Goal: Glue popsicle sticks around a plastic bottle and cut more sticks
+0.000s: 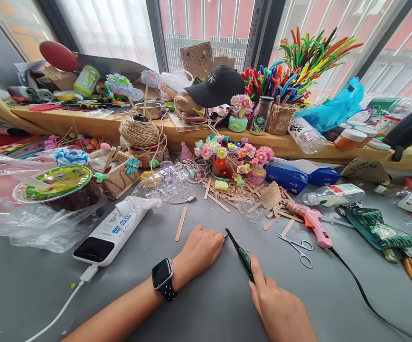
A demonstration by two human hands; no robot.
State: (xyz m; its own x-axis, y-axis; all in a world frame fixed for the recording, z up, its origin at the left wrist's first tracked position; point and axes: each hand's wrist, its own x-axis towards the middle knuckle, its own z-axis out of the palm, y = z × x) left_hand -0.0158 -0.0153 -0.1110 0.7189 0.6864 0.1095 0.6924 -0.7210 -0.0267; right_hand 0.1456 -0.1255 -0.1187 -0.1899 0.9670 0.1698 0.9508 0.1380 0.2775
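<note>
My right hand [280,304] grips a dark green utility knife [244,261], its black blade slid out and slanting up to the left. The forefinger lies along the knife's handle. With fingers curled, my left hand [202,249] rests on the grey table [206,304], a watch on its wrist. A small pale tip pokes out beside its knuckles, close to the blade's end; what it belongs to is hidden by the fingers. One wooden craft stick [181,223] lies just beyond the left hand. Small scissors [300,249] sit to the right of the knife.
A pink glue gun [314,223] trails a black cord down the right side. Behind the hands is a pile of craft sticks [223,199]. A white power bank [115,232] with a cable and a lidded cup [61,185] stand at left. Cluttered wooden ledge [188,137] runs behind.
</note>
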